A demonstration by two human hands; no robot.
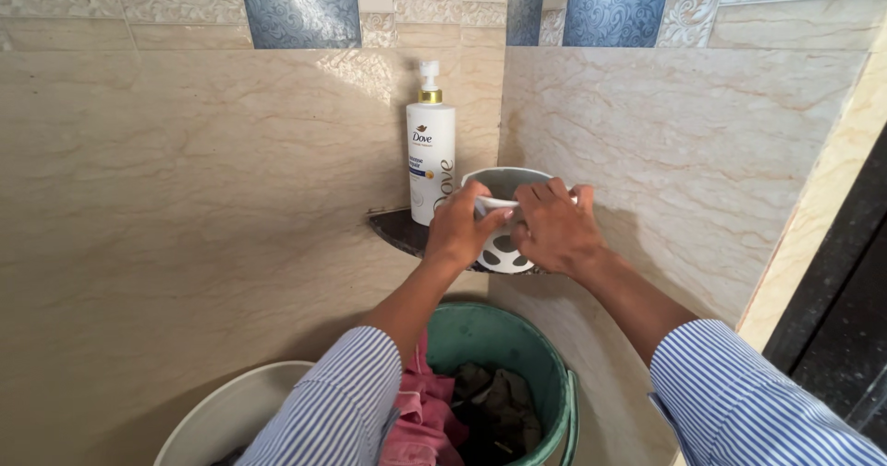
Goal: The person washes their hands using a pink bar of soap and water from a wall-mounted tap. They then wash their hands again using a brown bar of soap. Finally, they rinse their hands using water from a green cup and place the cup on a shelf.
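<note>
We see the holder (pixel 504 244), a white cup with dark oval holes, on the dark corner shelf (pixel 393 230), just right of the white pump bottle (pixel 431 157). Left hand (pixel 459 226) and right hand (pixel 554 226) both closed on its rim. Below: green bucket (pixel 527 337) with pink and dark cloth (pixel 425 420), white bucket (pixel 231 411) beside it.

White pump bottle (pixel 431 157) with a gold collar, there on the dark corner shelf (pixel 395 229). White holder (pixel 500 215) with dark oval holes. Blue-and-white striped sleeves (pixel 739 401). Green bucket (pixel 517 341), pink cloth (pixel 420 415) inside. Beige marbled tiles (pixel 185 180), blue patterned ones above.
</note>
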